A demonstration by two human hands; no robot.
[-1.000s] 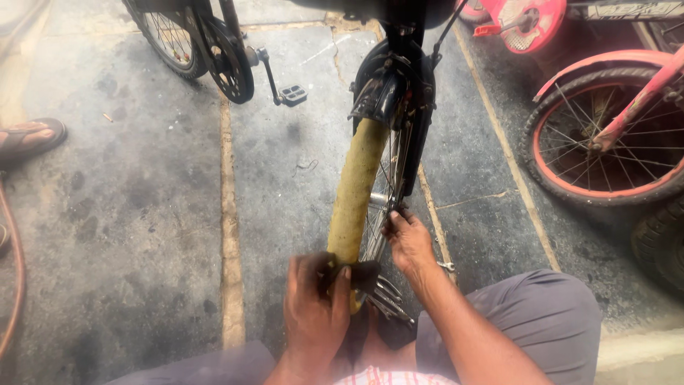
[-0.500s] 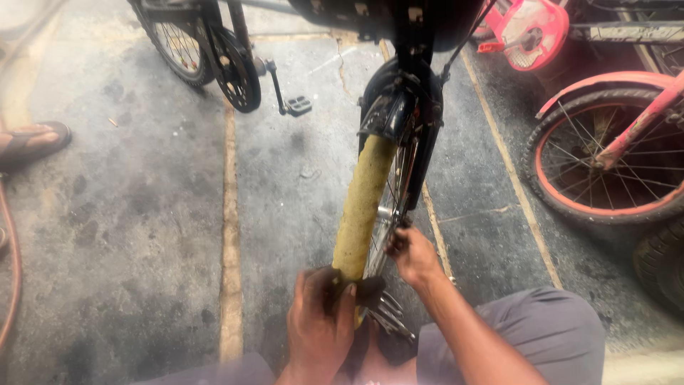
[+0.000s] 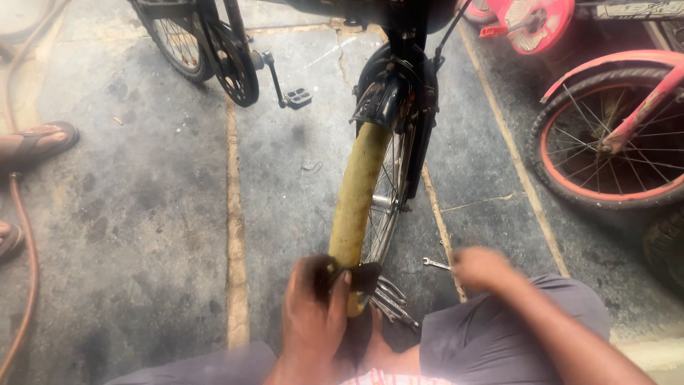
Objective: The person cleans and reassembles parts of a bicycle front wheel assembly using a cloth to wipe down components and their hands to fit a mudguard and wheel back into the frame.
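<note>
Wheel [image 3: 356, 192] stands upright, straight ahead of person, long way running off from body. Left hand [image 3: 313, 314] at near end, fingers closed on black tyre bit [image 3: 363, 274]. Right hand [image 3: 481, 267] off to side, blurred, near spanner [image 3: 434, 264] on floor [image 3: 142, 214]; grip unclear.

No packages or screens, white lettered sticker [image 3: 630, 9] on red bicycle frame, top right

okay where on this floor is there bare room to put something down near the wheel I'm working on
Bare stone lies left of the yellowish wheel, between it and the hose. A smaller patch lies right of it, before the red-rimmed wheel. Crowded: around the left hand, right hand and spanner.
</note>
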